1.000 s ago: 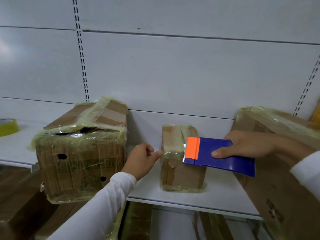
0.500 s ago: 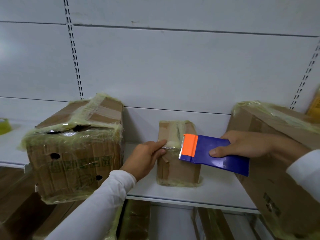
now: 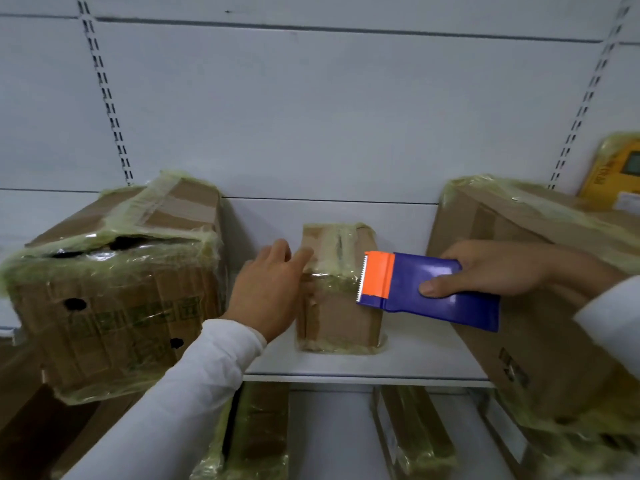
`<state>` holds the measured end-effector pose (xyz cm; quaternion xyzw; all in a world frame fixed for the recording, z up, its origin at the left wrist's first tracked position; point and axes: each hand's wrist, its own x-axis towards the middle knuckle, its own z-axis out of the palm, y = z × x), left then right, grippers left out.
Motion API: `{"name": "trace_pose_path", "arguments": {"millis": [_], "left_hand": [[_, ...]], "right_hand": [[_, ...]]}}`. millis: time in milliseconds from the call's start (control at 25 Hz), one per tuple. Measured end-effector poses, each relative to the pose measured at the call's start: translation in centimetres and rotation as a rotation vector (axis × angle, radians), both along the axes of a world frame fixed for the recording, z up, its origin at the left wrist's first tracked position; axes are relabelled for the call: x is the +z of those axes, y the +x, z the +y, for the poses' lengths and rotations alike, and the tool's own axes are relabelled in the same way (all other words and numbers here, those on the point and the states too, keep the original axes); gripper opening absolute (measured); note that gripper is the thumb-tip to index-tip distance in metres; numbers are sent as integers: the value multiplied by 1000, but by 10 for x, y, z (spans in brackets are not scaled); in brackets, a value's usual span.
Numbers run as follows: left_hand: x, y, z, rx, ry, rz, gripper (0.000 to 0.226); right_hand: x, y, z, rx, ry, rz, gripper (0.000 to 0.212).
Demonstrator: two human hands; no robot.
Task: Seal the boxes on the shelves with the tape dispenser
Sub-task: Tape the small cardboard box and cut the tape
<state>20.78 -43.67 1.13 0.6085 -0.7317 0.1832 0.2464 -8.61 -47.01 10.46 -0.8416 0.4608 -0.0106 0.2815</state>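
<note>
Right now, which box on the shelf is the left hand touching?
The small middle box: the left hand rests on its left top edge; the bigger left box and right box go untouched by it.

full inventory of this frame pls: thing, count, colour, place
small box: 1, brown, taped, shelf centre
large boxes: 2, brown, taped; left box, right box
tape dispenser: 1, blue with orange end, at the small box's top right edge
yellow box: 1, far right, behind the right box
shelf: 1, white, under the boxes
wrapped boxes: several, brown, lower shelf
left hand: fingers straight, against the small box's left side
right hand: holds the dispenser
</note>
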Motion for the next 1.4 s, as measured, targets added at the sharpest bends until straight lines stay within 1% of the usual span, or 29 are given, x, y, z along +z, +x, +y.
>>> {"name": "trace_pose_path", "arguments": {"millis": [40,80,120,200,280,360,440,560,680,840,920,1000,1080,1120,1200,1240,1320,1400], "left_hand": [[7,-3,-5,-38,27,-76,65],[15,-6,-12,-127,90,-151,77],[23,-11,-21,-223,187,-221,83],[33,-20,-36,-348,377,-285,76],[27,-21,-45,-407,433,-232,64],[21,-15,-46,-430,418,-153,55],[19,-6,-43,-435,418,-87,51],[19,8,-33,-442,422,-31,49],[17,16,-26,-432,413,3,48],[27,13,-25,-426,469,-80,49],[33,10,-26,-384,496,-90,47],[34,1,-24,-263,429,-179,48],[25,-13,-20,-152,349,-276,62],[19,-17,-19,-140,310,-299,65],[12,-14,-22,-158,242,-290,61],[13,-5,-25,-178,247,-272,59],[15,11,-29,-206,298,-239,57],[14,15,-29,-218,313,-209,56]], "right_hand": [[-2,1,-1,-2,7,-11,50],[-2,2,-3,-5,19,-17,49],[-2,2,-5,-9,36,-19,47],[-3,1,-7,-4,68,-18,43],[-8,2,-7,9,89,-31,43],[-13,6,-5,1,117,-59,40],[-15,14,-3,6,128,-71,36],[-6,22,-1,41,76,-23,46],[12,5,8,34,51,61,57],[28,-25,29,-91,71,119,50],[22,-21,29,-112,32,131,54],[11,-13,25,-124,-34,147,62],[1,-6,23,-154,-49,141,63],[-2,-3,23,-163,-37,132,61],[-6,1,22,-157,-4,107,52],[-7,3,22,-152,14,88,49],[-6,6,23,-133,28,67,52],[-8,14,22,-138,-53,112,51]]}}
